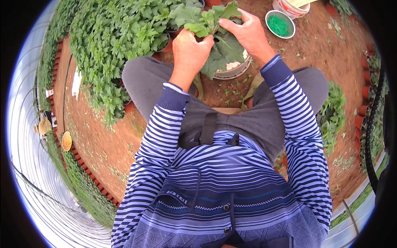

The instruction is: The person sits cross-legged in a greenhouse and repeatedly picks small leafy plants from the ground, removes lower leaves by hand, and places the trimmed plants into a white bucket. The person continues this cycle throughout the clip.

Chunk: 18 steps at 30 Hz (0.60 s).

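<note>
My left hand [191,51] holds a leafy green plant [211,21] near its middle, with the thumb pressed against the curled fingers. On the plant's other side, my right hand [250,34] grips among the upper leaves, thumb in front; its other fingertips are partly hidden by foliage. Broad, dark lower leaves [230,48] droop between the two hands. Under them shows the rim of a round grey-white container [234,73], most of it covered by the leaves. Whitish material is visible inside, but I cannot tell what it is.
A dense group of potted leafy plants [114,43] stands at left. A bowl of green ties or strips [280,25] sits beside a white bucket [291,8] at upper right. Another plant [333,114] is by my right knee. Rows of red-brown pots [359,121] line the right side.
</note>
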Available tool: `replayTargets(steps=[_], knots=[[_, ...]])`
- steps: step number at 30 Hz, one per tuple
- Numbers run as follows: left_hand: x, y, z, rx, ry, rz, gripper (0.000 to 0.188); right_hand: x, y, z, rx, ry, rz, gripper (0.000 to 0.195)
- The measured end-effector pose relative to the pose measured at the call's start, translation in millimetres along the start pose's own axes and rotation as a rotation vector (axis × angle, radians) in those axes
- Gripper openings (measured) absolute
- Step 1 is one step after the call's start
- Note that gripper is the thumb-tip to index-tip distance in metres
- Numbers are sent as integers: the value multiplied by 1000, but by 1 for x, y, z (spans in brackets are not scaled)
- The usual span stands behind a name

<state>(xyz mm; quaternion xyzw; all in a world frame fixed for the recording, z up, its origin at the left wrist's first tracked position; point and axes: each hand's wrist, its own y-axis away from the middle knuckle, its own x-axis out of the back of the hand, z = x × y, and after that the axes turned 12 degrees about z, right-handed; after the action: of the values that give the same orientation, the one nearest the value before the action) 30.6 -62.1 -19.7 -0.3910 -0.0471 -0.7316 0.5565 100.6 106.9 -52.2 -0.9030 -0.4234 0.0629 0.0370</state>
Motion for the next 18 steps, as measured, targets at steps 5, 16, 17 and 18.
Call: replayTargets(steps=[5,16,17,18], knots=[[41,-2,-11,24,-161,195,25,2,5,-21,-74,-8,-27,39],[30,-15,35,-520,-137,9,52,-5,13,-25,-43,-268,-206,40],[29,-18,23,-527,-132,14,47,-4,15,-28,-56,-257,-200,40],[28,-21,19,-539,-127,15,42,-2,17,-33,-69,-248,-189,41]])
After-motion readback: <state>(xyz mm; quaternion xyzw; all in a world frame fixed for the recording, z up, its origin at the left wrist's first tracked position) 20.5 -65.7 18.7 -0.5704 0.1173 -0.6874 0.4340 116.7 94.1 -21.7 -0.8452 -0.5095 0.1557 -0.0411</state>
